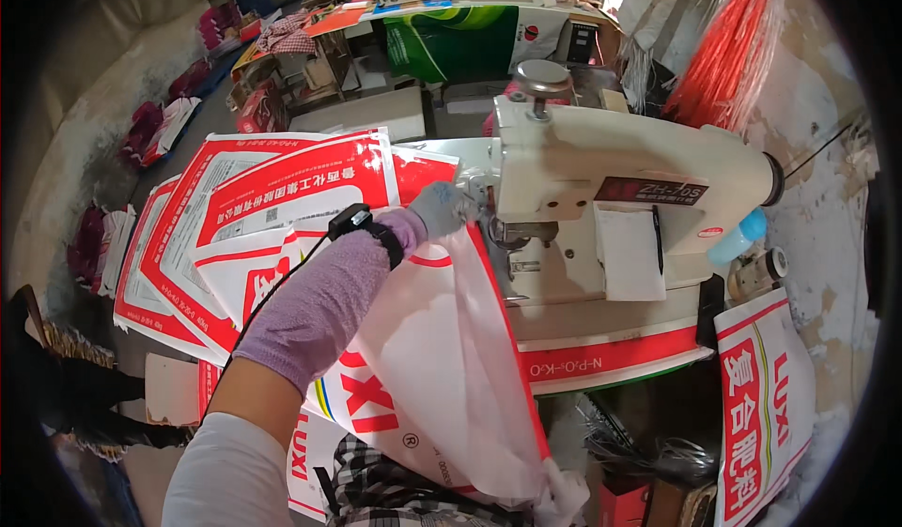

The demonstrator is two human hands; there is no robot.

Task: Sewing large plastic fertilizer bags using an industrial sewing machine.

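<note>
A white and red printed sack [451, 358] hangs slantwise in front of me, its red edge running from the sewing machine down toward my lap. At the top of that edge my left hand [442, 209], in a grey glove with a lilac sleeve, is closed on the sack close beside the needle area. The cream sewing machine [601, 161] stands just right of it. Low in the view, my right hand [561, 494], in a pale glove, appears closed on the sack's lower edge; it is partly cut off and its fingers are blurred.
Several flat printed sacks [207, 236] lie overlapping at the left. A notepad [628, 255] with a pen leans on the machine, near a blue bottle [739, 236]. Red strands [728, 57] hang at the back right. Another sack [766, 405] hangs at the right.
</note>
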